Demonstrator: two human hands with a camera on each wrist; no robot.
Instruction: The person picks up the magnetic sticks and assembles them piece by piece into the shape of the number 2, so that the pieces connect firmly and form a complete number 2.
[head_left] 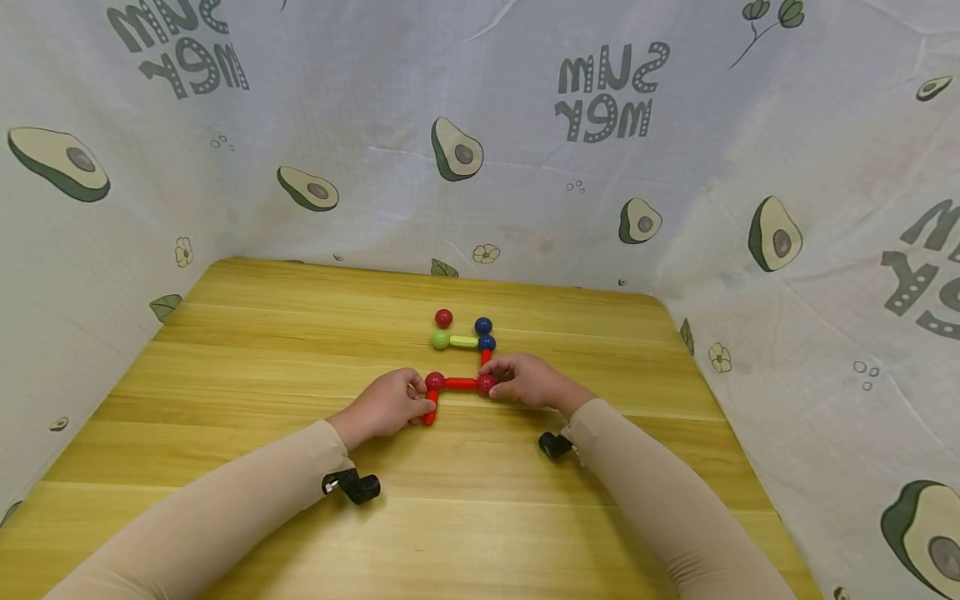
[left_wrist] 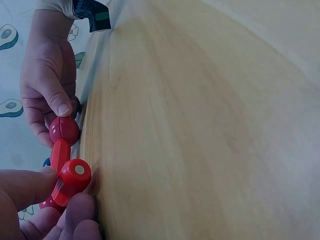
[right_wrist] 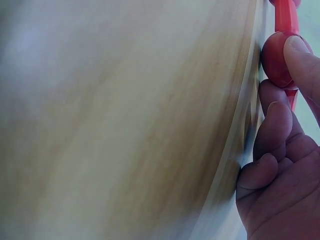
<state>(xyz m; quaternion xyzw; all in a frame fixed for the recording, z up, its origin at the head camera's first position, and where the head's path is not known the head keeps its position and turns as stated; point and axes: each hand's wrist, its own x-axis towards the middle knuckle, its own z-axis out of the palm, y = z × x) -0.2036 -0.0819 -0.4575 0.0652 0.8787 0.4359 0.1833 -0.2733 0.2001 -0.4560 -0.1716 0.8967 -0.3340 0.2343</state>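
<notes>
My left hand (head_left: 390, 404) pinches a short red building rod (head_left: 431, 410) between thumb and fingers. That rod runs toward me from a red ball (head_left: 435, 382); its round pale end (left_wrist: 79, 170) faces the left wrist view. A second red rod (head_left: 460, 384) joins this ball to another red ball (head_left: 486, 385) on the right. My right hand (head_left: 528, 382) holds the right ball, with the thumb on its side in the right wrist view. From there a third red rod (head_left: 486, 357), partly covered by my fingers, leads away to a blue ball (head_left: 487, 343).
A yellow-green rod (head_left: 463, 342) links the blue ball to a green ball (head_left: 440, 339). Just behind are a second blue ball (head_left: 483, 326) and a red ball (head_left: 443, 317). The wooden table (head_left: 300, 317) meets a printed white cloth (head_left: 525, 192) at its back and sides.
</notes>
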